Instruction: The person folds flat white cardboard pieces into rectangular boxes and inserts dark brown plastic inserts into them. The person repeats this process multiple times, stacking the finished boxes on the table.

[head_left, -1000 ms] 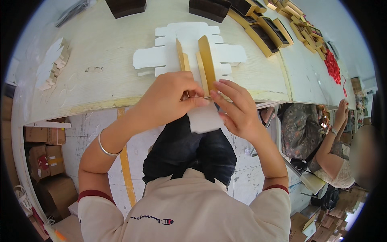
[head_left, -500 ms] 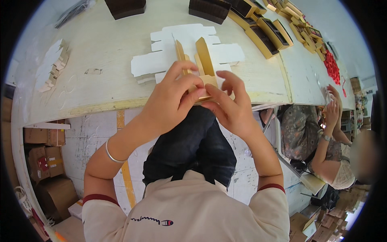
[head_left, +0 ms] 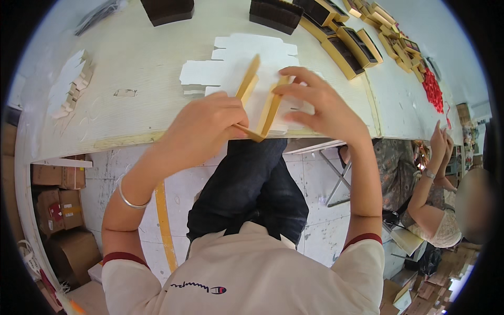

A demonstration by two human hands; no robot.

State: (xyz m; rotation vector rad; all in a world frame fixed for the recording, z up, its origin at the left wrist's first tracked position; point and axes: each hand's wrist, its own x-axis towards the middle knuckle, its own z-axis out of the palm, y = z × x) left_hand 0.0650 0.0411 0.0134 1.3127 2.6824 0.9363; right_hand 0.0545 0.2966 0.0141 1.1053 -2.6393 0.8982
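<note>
A partly folded gold cardboard box (head_left: 269, 113) stands at the table's front edge, its two long side walls raised and spread apart. My left hand (head_left: 207, 123) is closed on the box's near left end, pinching a gold flap. My right hand (head_left: 320, 102) curls its fingers over the right wall, fingertips touching its upper edge, thumb held apart on the outer side. Under and behind the box lies a stack of flat white cardboard blanks (head_left: 205, 72) with cut tabs. The box's near left corner is partly hidden by my left hand.
Dark brown boxes (head_left: 274, 14) stand at the far edge, and gold boxes with dark insides (head_left: 344, 55) at the far right. Folded white pieces (head_left: 71, 86) lie left. Red cords (head_left: 433, 89) and another person's hands (head_left: 440, 144) are at right. Cartons (head_left: 76, 257) sit below left.
The box has turned, its walls now leaning rightward. My left hand moved left and down to its near end; my right hand moved up and right along the wall. The white blanks shifted slightly right.
</note>
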